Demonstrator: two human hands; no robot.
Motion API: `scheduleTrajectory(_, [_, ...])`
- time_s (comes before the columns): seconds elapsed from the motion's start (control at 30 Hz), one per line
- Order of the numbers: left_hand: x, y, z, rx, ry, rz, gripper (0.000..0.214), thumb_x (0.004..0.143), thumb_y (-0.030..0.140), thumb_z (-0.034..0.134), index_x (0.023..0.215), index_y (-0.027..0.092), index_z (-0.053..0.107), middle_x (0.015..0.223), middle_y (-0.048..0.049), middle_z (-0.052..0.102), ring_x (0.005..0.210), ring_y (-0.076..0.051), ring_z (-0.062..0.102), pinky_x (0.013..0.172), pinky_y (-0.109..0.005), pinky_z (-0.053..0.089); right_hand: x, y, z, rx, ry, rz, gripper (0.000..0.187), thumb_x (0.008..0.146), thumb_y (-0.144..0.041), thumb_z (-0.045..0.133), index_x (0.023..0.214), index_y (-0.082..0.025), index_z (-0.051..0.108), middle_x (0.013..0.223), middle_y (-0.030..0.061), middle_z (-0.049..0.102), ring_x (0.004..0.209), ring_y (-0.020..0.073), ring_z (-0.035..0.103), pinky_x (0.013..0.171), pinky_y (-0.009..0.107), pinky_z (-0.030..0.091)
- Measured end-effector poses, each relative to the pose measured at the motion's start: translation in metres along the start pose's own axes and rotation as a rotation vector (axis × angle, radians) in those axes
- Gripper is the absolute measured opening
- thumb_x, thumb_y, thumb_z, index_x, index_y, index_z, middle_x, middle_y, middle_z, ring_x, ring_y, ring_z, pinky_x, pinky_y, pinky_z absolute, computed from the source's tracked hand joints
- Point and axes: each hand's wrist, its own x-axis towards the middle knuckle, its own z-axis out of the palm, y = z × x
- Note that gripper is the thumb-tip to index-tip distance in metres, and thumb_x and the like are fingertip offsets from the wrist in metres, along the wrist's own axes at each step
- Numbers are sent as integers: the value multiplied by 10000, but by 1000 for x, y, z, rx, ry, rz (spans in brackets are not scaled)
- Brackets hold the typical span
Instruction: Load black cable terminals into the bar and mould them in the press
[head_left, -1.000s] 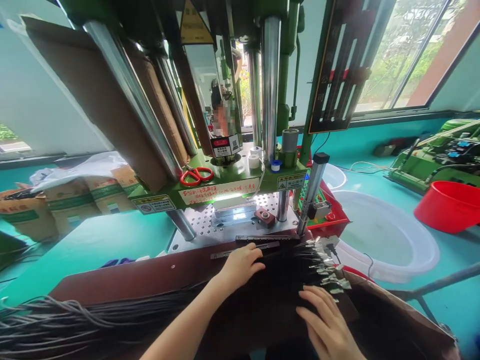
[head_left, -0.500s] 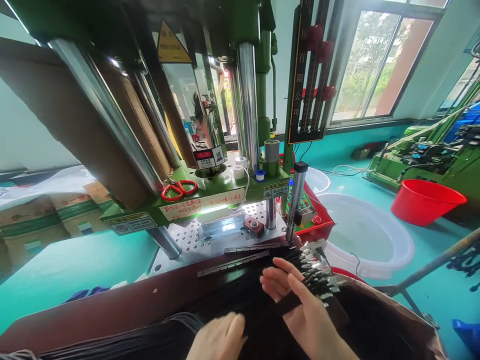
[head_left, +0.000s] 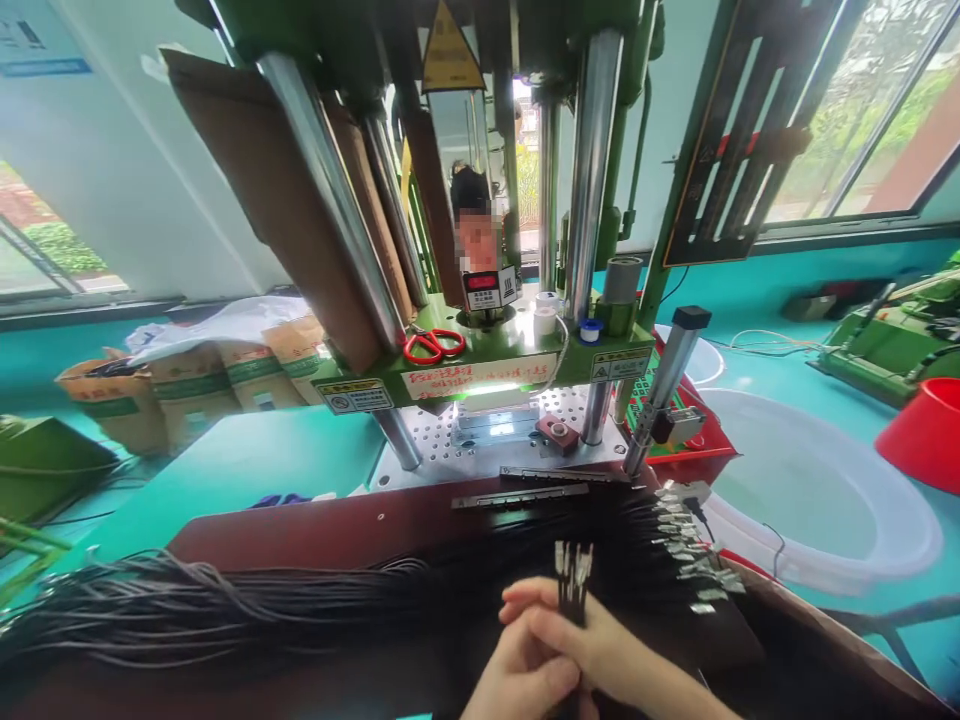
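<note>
A small bundle of black cables (head_left: 573, 598) stands upright between my hands, its silver metal connector ends pointing up. My right hand (head_left: 611, 645) wraps around the bundle just below the connectors. Closed against it lower down is my left hand (head_left: 525, 665), its fingers overlapping those of the right. The two hands hide most of the bundle's lower length. To the right lies a large pile of cables with silver connectors (head_left: 686, 550), spread over the dark brown board. Loose cables (head_left: 187, 610) fan out across the board's left side.
Behind the board (head_left: 285, 530) stands a green press (head_left: 487, 385) with steel columns. Two slotted metal strips (head_left: 517, 497) lie at its front edge. Red scissors (head_left: 433, 346) rest on the press. A white tub (head_left: 825, 490) and a red bucket (head_left: 922, 435) stand at right.
My hands, apart before, have come together around a bundle whose connector ends now show above the right hand. The view has swung left, so the press appears further right.
</note>
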Motion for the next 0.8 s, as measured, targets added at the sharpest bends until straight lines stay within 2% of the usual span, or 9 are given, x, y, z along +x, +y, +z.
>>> scheduleTrajectory(0.1, [17,-2,18,-443,37,-70,533,652,638,578,900,177,478,482,65,478,327,-22,341,351,-151,276,6,-18,-15,260,25,-168,466,777,-414,611,1199,-243,512,1052,75,627,949,223,583,869,407,425])
scheduleTrajectory(0.17, [21,0,27,-474,74,-80,517,649,634,583,881,187,467,406,103,420,277,2,234,316,-135,194,8,-39,-28,265,96,-243,413,823,-375,561,1216,-263,499,1109,72,610,992,220,571,916,425,393])
scheduleTrajectory(0.23, [21,2,31,-441,104,-92,503,672,635,554,884,187,462,363,120,387,247,3,190,289,-136,149,11,-60,-39,44,90,-224,352,856,-368,515,1180,-236,545,1133,83,602,1007,227,565,929,438,385])
scheduleTrajectory(0.33, [22,4,30,-368,174,-78,441,735,620,486,784,185,437,333,115,371,225,-10,229,266,-134,140,13,-81,-49,-334,-82,-95,372,882,-398,463,1161,-177,573,1111,96,619,1022,226,560,932,419,395])
scheduleTrajectory(0.4, [25,5,28,-416,196,-72,426,752,606,477,764,184,420,371,83,452,244,-31,334,271,-129,212,13,-84,-51,-469,-181,-70,441,894,-408,438,1264,-171,478,1205,93,565,1112,211,505,971,387,369])
scheduleTrajectory(0.5, [30,7,27,-601,122,-105,454,728,596,521,861,168,449,468,25,567,300,-85,463,295,-163,331,13,-79,-48,-554,-281,-122,489,913,-392,401,1348,-173,355,1336,87,445,1213,187,406,1021,352,318])
scheduleTrajectory(0.6, [33,9,28,-671,63,-132,489,704,596,548,873,143,474,439,18,549,286,-92,444,280,-176,323,12,-72,-44,-564,-324,-175,452,936,-370,335,1337,-168,378,1336,83,448,1216,178,405,1029,338,307])
scheduleTrajectory(0.7, [32,8,28,-681,93,-129,481,719,565,560,913,131,486,447,45,505,297,-53,386,291,-155,281,11,-72,-43,-596,-322,-180,450,941,-371,311,1342,-176,372,1352,73,430,1233,175,384,1039,334,289])
scheduleTrajectory(0.8, [32,6,27,-694,104,-62,485,692,506,630,958,128,482,489,63,483,327,-24,362,314,-141,254,10,-76,-47,-629,-347,-156,460,942,-371,308,1357,-176,344,1380,68,391,1257,172,347,1053,333,259])
